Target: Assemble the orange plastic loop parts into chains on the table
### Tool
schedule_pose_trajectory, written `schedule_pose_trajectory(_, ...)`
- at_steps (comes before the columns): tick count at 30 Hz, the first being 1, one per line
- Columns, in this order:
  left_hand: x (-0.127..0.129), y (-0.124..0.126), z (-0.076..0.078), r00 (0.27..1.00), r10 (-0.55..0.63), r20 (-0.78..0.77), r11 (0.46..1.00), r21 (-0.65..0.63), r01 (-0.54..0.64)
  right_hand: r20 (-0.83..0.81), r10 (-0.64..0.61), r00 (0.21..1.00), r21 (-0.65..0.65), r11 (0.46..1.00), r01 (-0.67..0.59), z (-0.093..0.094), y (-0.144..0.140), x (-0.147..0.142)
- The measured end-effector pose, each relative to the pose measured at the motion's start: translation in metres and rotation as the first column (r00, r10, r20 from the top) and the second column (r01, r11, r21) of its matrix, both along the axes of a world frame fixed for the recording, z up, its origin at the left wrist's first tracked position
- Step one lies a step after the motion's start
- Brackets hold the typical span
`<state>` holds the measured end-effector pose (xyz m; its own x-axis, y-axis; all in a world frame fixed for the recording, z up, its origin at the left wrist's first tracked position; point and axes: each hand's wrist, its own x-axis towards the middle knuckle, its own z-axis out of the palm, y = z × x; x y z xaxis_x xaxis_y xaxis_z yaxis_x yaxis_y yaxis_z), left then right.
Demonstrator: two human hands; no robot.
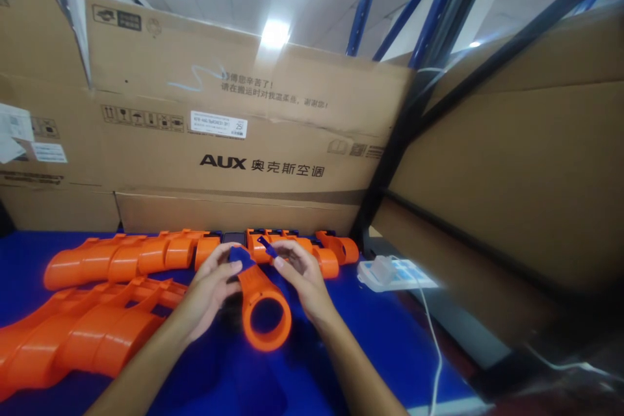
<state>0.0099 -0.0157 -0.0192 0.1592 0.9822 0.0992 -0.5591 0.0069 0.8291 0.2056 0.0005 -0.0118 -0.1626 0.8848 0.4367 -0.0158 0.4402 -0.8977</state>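
Blue tabletop (380, 331) before cardboard (292, 133); orange part (256, 287) between hands (213, 281).

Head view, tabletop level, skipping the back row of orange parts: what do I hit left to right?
Front cluster of orange parts → left hand → held orange ring-ended part → right hand → white power strip.

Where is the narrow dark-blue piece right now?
In the head view, the narrow dark-blue piece is below and slightly left of centre, held by the right hand, beside the orange ring-ended part in the left hand.
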Motion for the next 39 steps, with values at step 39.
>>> schedule_pose_trajectory(39, 0.004, -0.005, 0.007, 0.943, 0.258, -0.21, 0.94, 0.279, -0.195, 0.445, -0.369, 0.816, 0.61, 0.792, 0.025, -0.007, -0.012, -0.004)
